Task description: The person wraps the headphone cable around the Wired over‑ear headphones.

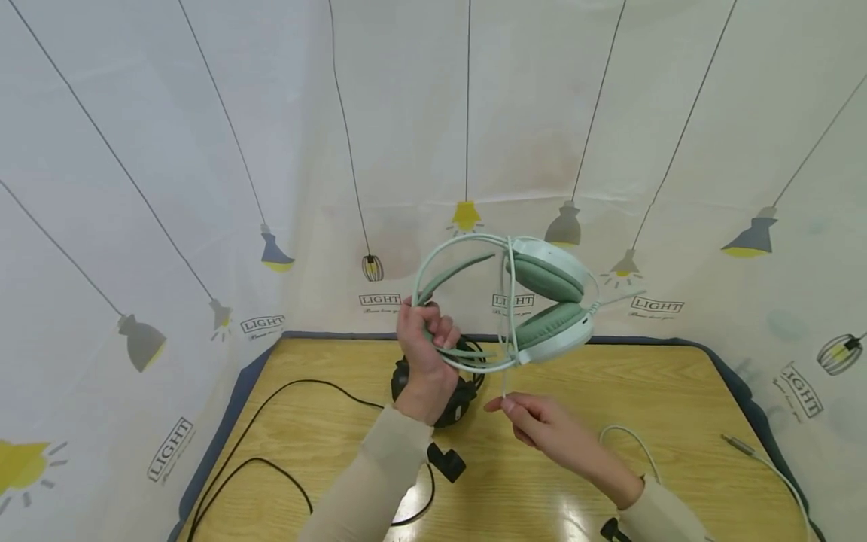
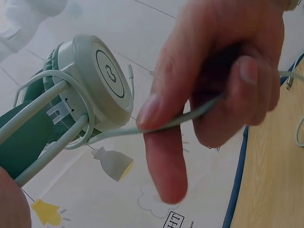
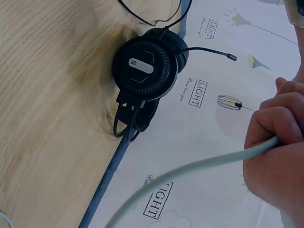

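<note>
My left hand [image 1: 427, 339] grips the headband of a mint-green headset [image 1: 555, 335], holding it up above the table. Its two cushioned ear cups point right, close together, and a thin microphone boom [image 1: 623, 297] sticks out past them. The headset's pale green cable [image 2: 118, 133] is looped around the headband arms beside the ear cups. Below the headset, my right hand [image 1: 542, 429] pinches that cable between thumb and index finger. In the left wrist view the cable runs on through the right hand's curled fingers [image 2: 254, 90].
A black headset [image 3: 145, 69] with a boom microphone lies on the wooden table [image 1: 542, 504], partly hidden behind my left hand in the head view. Its black cable [image 1: 260, 395] trails left. At the right lies a cable plug [image 1: 738, 444]. A lamp-printed sheet [image 1: 406, 150] hangs behind.
</note>
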`<state>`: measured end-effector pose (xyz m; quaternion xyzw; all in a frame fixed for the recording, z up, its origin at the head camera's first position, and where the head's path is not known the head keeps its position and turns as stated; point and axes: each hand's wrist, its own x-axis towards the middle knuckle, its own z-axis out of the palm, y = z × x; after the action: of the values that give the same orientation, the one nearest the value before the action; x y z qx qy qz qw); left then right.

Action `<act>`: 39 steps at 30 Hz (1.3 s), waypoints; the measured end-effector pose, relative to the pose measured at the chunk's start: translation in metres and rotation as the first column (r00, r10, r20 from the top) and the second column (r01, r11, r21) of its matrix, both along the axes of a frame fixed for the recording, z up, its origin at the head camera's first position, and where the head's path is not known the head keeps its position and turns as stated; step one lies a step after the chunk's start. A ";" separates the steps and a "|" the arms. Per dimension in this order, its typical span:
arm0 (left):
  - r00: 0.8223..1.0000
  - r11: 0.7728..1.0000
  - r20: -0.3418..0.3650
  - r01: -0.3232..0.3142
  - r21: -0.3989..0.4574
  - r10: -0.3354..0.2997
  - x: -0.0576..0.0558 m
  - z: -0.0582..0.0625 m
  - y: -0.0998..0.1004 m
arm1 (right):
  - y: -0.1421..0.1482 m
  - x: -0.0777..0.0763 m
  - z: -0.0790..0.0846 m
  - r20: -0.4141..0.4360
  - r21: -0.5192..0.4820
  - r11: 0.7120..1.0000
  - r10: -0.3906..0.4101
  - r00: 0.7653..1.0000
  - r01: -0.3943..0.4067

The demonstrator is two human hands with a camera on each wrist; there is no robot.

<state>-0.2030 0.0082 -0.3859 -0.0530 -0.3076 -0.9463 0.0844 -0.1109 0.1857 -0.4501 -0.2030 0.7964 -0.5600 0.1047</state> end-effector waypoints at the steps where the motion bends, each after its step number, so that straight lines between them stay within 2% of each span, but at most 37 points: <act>1: 1.000 1.000 -0.003 0.004 -0.002 -0.004 0.000 0.000 0.000 | -0.001 0.000 0.001 0.004 0.004 1.000 0.003 1.000 -0.003; 4: 0.999 1.000 -0.034 0.003 -0.027 -0.003 0.001 0.001 -0.001 | -0.001 0.003 0.003 -0.001 -0.017 1.000 0.016 1.000 -0.016; 7: 0.994 0.996 -0.106 -0.024 -0.087 0.015 0.002 -0.001 -0.003 | 0.002 0.007 0.008 -0.028 -0.031 0.999 0.011 1.000 -0.012; 9: 0.984 0.986 -0.174 -0.064 -0.153 0.037 0.002 -0.003 -0.004 | 0.005 0.009 0.012 -0.044 -0.040 0.999 0.002 0.999 -0.003; 11: 0.967 0.964 -0.247 -0.126 -0.233 0.066 0.003 -0.006 -0.005 | 0.009 0.011 0.014 -0.055 -0.048 0.999 -0.003 0.998 0.000; 14: 0.932 0.895 -0.345 -0.245 -0.374 0.111 0.003 -0.010 -0.008 | 0.013 0.014 0.018 -0.059 -0.054 0.999 0.003 0.998 -0.007; 17: 0.895 0.798 -0.420 -0.359 -0.484 0.147 0.003 -0.014 -0.009 | 0.017 0.017 0.020 -0.043 -0.048 0.999 0.007 0.999 -0.009; 18: 0.887 0.774 -0.435 -0.381 -0.506 0.152 0.003 -0.015 -0.010 | 0.018 0.018 0.021 -0.033 -0.045 0.999 0.007 0.999 -0.008; 20: 0.874 0.741 -0.460 -0.412 -0.530 0.156 0.003 -0.017 -0.011 | 0.021 0.019 0.022 -0.014 -0.034 0.999 0.003 1.000 -0.004; 23: 0.859 0.710 -0.491 -0.437 -0.552 0.147 0.002 -0.020 -0.014 | 0.024 0.021 0.025 0.024 -0.007 1.000 -0.008 1.000 0.008; 25: 0.845 0.681 -0.516 -0.460 -0.569 0.139 0.001 -0.022 -0.017 | 0.029 0.022 0.029 0.039 0.008 1.000 -0.018 0.999 0.018; 28: 0.821 0.624 -0.557 -0.503 -0.598 0.128 -0.001 -0.025 -0.022 | 0.037 0.022 0.036 0.031 0.021 0.998 -0.055 0.998 0.054; 30: 0.810 0.593 -0.574 -0.522 -0.613 0.120 -0.001 -0.027 -0.024 | 0.043 0.022 0.040 -0.002 0.015 0.997 -0.078 0.997 0.078; 33: 0.808 0.578 -0.581 -0.522 -0.628 0.099 -0.002 -0.029 -0.026 | 0.051 0.021 0.045 -0.054 0.034 0.993 -0.114 0.992 0.116; 36: 0.819 0.583 -0.569 -0.497 -0.642 0.071 -0.002 -0.031 -0.027 | 0.055 0.021 0.048 -0.133 0.092 0.984 -0.140 0.981 0.153; 39: 0.837 0.599 -0.546 -0.455 -0.660 0.035 0.000 -0.031 -0.027 | 0.058 0.020 0.051 -0.268 0.153 0.965 -0.168 0.949 0.214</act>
<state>-0.2035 -0.0185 -0.4165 -0.2716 -0.6529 -0.6572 0.2608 -0.0911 0.2433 -0.3986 -0.1841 0.8666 -0.4626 -0.0345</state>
